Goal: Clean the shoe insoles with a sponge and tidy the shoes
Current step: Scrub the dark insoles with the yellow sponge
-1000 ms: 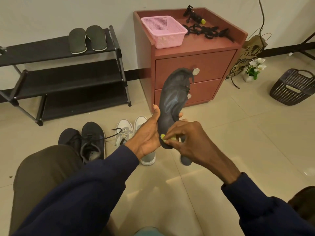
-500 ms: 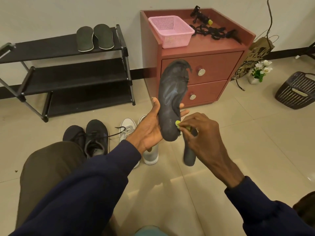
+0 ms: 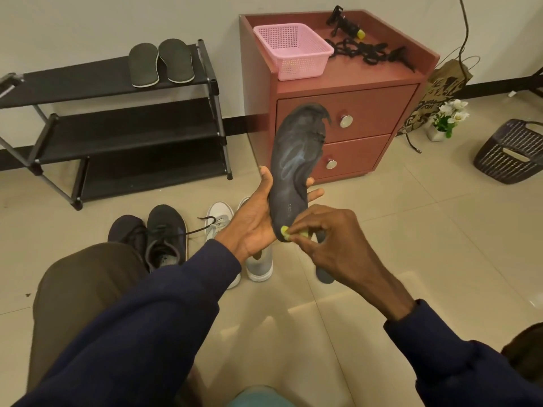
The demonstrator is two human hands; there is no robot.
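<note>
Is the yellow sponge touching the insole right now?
Touching. The head view shows the sponge, pinched by the right hand, pressed against the heel end of the insole, no gap.

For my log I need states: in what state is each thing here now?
insole, held upright in left hand
sponge, pinched by right hand, touching insole's lower end
upper drawer, shut
lower drawer, shut
pink basket, upright
pair of insoles, lying on rack
</note>
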